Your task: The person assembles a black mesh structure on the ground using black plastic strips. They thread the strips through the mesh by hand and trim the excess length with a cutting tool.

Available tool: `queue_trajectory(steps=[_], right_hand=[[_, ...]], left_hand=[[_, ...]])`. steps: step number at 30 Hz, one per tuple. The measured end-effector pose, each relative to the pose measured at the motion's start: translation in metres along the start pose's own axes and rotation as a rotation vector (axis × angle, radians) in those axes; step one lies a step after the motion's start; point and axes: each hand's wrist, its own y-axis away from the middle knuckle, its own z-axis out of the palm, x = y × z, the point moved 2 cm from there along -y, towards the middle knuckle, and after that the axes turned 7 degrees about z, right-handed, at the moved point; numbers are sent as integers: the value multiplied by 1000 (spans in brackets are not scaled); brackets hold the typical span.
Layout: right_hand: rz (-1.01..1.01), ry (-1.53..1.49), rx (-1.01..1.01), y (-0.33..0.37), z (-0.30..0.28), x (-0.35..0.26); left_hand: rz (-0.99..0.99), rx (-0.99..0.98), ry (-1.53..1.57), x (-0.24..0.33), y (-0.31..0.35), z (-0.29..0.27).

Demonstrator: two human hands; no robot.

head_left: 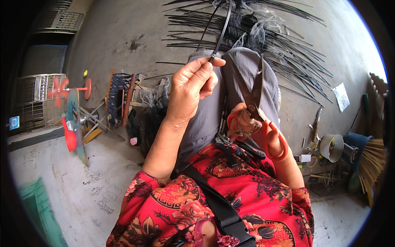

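My left hand (191, 84) is raised over my knees, with thumb and forefinger pinching the end of a long black plastic strip (222, 33) that looks like a cable tie. The strip rises out of the top of the view, and a small knob-like part shows just above the fingertips. In my right hand (275, 144) are large red-handled scissors (283, 140), their dark blades apart and pointing away from me. Crumpled brownish wrapping (243, 124) covers part of the grip there. Between the blades and the strip there is a gap. Several small black pieces (236, 150) lie in my lap.
Many black strips (296, 61) lie on the floor beyond my knees, with clear plastic film among them. At left are a red toy fan (60, 87) and a low wooden chair (128, 99). At right stand a white pot (330, 148), a sickle-like tool (317, 123) and a broom (370, 164).
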Motion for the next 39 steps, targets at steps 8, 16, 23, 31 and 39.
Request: queue_trajectory(steps=[8,16,23,31,39], right_hand=[[128,120,50,-9,30,-2],[173,146,61,-4,28,3],[162,155,84,-1,23,1],[182,133,60,3,14,9],[363,-195,-142,1,1,8]], left_hand=[[36,53,16,11,15,-14],[34,35,24,13,20,-15],[39,41,9,9,20,-16],[33,25,11,7,20,-17],[-43,-86,157,4,15,-29]])
